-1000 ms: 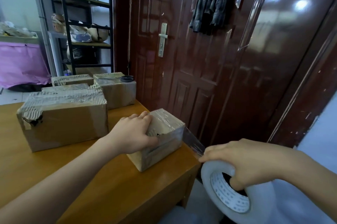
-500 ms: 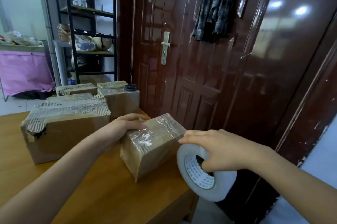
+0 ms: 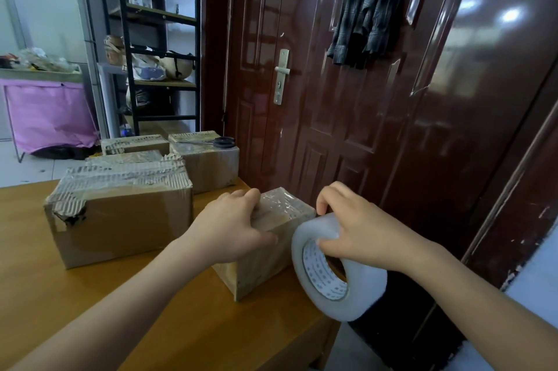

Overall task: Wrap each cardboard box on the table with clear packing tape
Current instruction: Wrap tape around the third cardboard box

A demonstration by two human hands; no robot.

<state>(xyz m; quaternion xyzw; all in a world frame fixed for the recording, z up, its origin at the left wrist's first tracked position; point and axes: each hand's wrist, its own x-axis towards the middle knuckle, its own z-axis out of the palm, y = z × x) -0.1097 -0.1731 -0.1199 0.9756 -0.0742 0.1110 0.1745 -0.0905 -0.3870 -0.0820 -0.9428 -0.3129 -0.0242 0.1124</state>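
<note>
A small cardboard box, partly covered in clear tape, sits near the right edge of the wooden table. My left hand grips its top and near side. My right hand holds a large roll of clear packing tape against the box's right end, thumb in the core and fingers over the rim. A bigger, torn cardboard box stands to the left. Behind it are three more boxes, one of them half hidden.
Black-handled scissors lie on the far right box. A dark red door stands just beyond the table's right edge. A black shelf rack and a pink-draped stand are further back on the left.
My right hand has brought the tape roll up from below the table edge to the box's right end. The box has turned under my left hand.
</note>
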